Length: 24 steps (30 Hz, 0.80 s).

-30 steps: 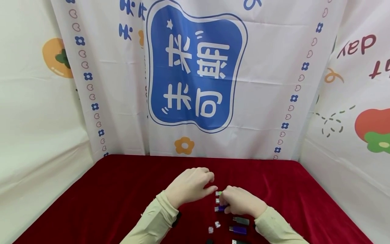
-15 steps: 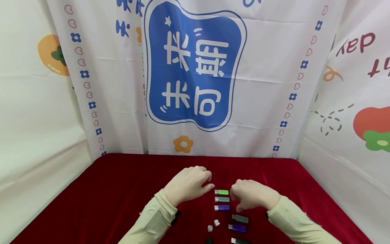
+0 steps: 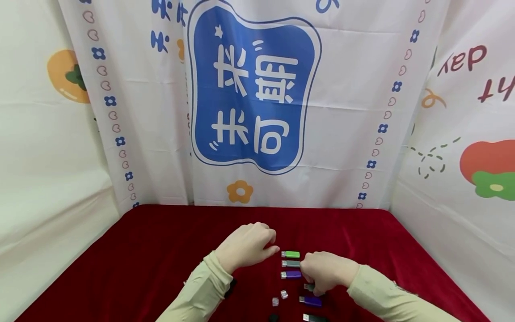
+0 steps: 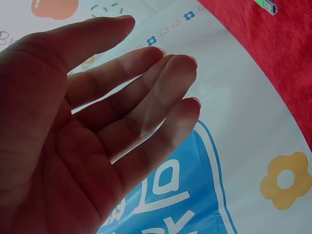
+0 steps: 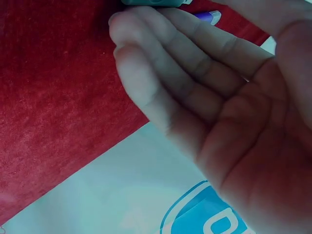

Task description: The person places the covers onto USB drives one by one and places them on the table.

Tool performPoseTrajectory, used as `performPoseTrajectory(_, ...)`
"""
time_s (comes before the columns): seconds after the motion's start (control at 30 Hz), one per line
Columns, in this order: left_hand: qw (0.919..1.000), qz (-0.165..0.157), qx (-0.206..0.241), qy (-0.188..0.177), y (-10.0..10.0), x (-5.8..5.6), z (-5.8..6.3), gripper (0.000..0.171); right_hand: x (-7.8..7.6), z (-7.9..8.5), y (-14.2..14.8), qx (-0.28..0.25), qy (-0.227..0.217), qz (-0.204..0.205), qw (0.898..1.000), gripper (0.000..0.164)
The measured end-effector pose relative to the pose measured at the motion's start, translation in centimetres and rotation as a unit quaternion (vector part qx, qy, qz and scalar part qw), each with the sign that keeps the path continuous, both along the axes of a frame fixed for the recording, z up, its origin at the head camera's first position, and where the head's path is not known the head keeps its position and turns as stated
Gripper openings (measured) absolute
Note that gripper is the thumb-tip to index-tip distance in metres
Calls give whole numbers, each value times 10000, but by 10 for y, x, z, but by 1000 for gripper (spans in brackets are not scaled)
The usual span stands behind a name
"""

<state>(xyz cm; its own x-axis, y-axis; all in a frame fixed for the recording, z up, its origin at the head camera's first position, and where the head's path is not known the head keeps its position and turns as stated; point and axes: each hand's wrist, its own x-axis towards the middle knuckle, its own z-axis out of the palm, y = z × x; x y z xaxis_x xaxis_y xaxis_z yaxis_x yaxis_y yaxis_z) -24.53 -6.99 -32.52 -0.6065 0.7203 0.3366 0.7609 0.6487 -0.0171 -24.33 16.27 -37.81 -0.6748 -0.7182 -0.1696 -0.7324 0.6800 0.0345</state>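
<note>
My right hand (image 3: 327, 272) is down at a grey USB stick (image 3: 309, 286), its thumb and forefinger on either side of the body while the metal plug shows at the left. In the right wrist view the same grey USB stick (image 5: 155, 2) lies right by the fingertips, and the thumb tip is out of frame. My left hand (image 3: 246, 247) hovers left of the sticks with loosely bent fingers and holds nothing. A green stick (image 3: 290, 254), another grey stick (image 3: 291, 264) and a purple stick (image 3: 290, 275) lie in a column between the hands.
Below the right hand lie a second purple stick (image 3: 310, 301) and a black stick (image 3: 315, 318). Two small clear caps (image 3: 284, 294) and a black piece (image 3: 273, 317) sit left of them. Red cloth (image 3: 169, 250) covers the table, with printed curtains around it.
My right hand has drawn back from the column of sticks, then come down over the lower grey USB stick. The purple stick is left in the column. The left hand hardly moved.
</note>
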Motion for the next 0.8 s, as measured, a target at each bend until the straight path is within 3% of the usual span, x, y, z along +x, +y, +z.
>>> performPoseTrajectory(0.37,10000,55,15,-9,-1,-2,0,23,-4,2,0,-112,149,104,9998,42)
performPoseTrajectory(0.57,10000,69,55,-13,-3,-2,1,22,-7,30,6,-1006,92,13,9949,23)
performPoseTrajectory(0.8,9998,109,5,-142,-2,-2,-1,23,-3,64,10,-1878,140,-50,9821,18)
